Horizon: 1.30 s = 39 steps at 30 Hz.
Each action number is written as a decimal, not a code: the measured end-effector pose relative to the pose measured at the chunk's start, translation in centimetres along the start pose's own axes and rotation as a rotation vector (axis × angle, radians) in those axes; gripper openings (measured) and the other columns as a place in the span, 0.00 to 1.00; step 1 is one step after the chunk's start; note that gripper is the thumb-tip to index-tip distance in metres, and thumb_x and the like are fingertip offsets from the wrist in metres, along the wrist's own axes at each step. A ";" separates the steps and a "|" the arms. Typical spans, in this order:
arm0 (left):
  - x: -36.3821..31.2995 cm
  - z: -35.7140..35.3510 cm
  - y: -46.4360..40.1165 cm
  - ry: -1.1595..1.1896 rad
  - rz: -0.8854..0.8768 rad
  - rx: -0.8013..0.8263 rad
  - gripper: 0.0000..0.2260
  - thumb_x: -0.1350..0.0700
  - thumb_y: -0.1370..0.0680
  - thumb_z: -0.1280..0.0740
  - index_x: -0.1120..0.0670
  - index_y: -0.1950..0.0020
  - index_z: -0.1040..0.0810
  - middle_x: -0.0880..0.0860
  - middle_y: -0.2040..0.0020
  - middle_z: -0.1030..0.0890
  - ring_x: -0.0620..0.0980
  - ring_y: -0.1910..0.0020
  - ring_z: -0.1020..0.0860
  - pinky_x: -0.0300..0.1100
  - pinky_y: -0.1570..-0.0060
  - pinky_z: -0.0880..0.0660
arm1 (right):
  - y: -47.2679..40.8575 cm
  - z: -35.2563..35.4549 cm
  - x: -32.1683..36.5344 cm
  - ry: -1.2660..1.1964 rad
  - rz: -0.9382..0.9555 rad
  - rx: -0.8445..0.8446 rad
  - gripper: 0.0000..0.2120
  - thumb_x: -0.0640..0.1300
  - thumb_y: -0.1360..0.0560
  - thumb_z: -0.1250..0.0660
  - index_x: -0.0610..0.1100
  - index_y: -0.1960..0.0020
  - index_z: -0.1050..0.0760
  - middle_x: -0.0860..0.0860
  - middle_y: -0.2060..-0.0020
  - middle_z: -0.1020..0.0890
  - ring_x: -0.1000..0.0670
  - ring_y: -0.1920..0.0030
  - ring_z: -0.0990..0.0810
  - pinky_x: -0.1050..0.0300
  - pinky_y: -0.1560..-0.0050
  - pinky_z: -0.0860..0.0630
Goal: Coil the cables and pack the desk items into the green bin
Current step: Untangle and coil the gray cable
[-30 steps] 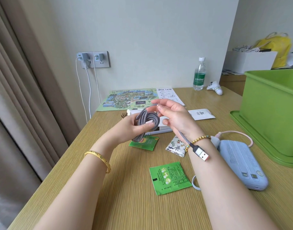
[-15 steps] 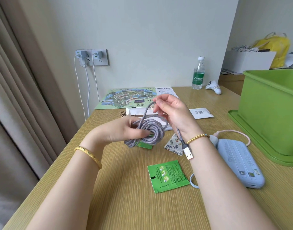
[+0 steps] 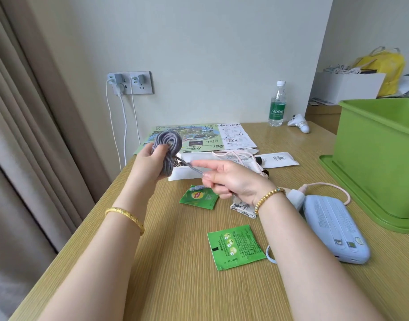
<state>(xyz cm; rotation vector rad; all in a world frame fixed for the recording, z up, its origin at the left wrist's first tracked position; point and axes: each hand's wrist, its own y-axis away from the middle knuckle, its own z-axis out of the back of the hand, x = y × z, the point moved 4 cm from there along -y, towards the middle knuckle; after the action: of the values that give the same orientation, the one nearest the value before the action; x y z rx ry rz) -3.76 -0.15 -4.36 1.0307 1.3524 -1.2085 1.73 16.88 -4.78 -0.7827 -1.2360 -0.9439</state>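
While the green bin (image 3: 374, 158) sat rigid and smooth-walled at the desk's (image 3: 175, 286) right edge, the left hand (image 3: 150, 165) was up left of the bin with fingers curled round the grey braided cable (image 3: 167, 144), wound into a round multi-loop coil, and the right hand (image 3: 231, 181) pinched the taut tail with index extended, other fingers curled. To finish well: keep tail tension, wrap it across the loops and tuck the plug through so the stiff braid can't spring open. Left of the bin: smooth pale-blue power bank (image 3: 333, 230), flat crinkly green sachets (image 3: 235, 246).
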 end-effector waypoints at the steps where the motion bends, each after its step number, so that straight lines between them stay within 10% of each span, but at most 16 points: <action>1: 0.2 0.0 -0.2 -0.030 -0.007 -0.032 0.06 0.55 0.23 0.39 0.52 0.60 0.29 0.57 0.57 0.27 0.51 0.64 0.29 0.38 0.70 0.29 | 0.1 0.2 0.4 0.002 0.025 -0.024 0.20 0.34 0.20 0.47 0.47 0.30 0.36 0.50 0.69 0.32 0.59 0.80 0.41 0.69 0.79 0.44; 9: 0.9 0.2 -0.6 -0.438 -0.151 -0.186 0.09 0.53 0.24 0.39 0.57 0.61 0.29 0.51 0.70 0.31 0.53 0.67 0.33 0.43 0.69 0.38 | 0.7 -1.1 2.7 0.143 0.220 -0.115 0.10 0.38 0.20 0.44 0.41 0.42 0.27 0.51 0.73 0.32 0.56 0.79 0.39 0.65 0.77 0.40; 19: -0.1 -4.1 2.8 -0.989 -0.528 0.217 0.08 0.53 0.25 0.38 0.56 0.55 0.33 0.49 0.65 0.32 0.50 0.66 0.32 0.44 0.68 0.39 | 1.4 1.1 3.2 -0.086 0.298 -0.225 0.09 0.39 0.21 0.41 0.47 0.52 0.22 0.51 0.61 0.17 0.52 0.57 0.22 0.66 0.70 0.32; 28: 0.4 -6.0 5.0 -0.966 -0.465 0.650 0.31 0.50 0.28 0.30 0.52 0.28 0.39 0.47 0.38 0.33 0.45 0.45 0.30 0.31 0.47 0.34 | 1.1 0.3 3.0 0.079 0.320 -0.139 0.11 0.41 0.20 0.43 0.42 0.48 0.22 0.47 0.58 0.16 0.61 0.50 0.21 0.74 0.48 0.31; 34: -0.6 -6.2 5.4 -0.871 -0.532 0.610 0.03 0.56 0.24 0.34 0.54 0.55 0.25 0.52 0.58 0.24 0.44 0.63 0.27 0.41 0.58 0.33 | 0.9 1.4 3.1 -0.009 0.386 -0.346 0.09 0.41 0.21 0.42 0.46 0.56 0.24 0.52 0.69 0.19 0.60 0.62 0.21 0.71 0.55 0.27; 39: -2.1 -6.3 5.9 -0.263 -0.377 0.694 0.07 0.64 0.24 0.35 0.52 0.55 0.25 0.44 0.68 0.22 0.40 0.70 0.26 0.32 0.67 0.28 | 1.1 4.2 2.2 -0.369 0.369 -0.572 0.07 0.38 0.23 0.37 0.45 0.60 0.28 0.54 0.74 0.30 0.58 0.72 0.32 0.67 0.67 0.33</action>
<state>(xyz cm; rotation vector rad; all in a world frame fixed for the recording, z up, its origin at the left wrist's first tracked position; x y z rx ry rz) 1.46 6.95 -3.06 1.0464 0.9501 -2.1089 1.12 20.68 -1.87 -1.6372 -1.0776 -0.8731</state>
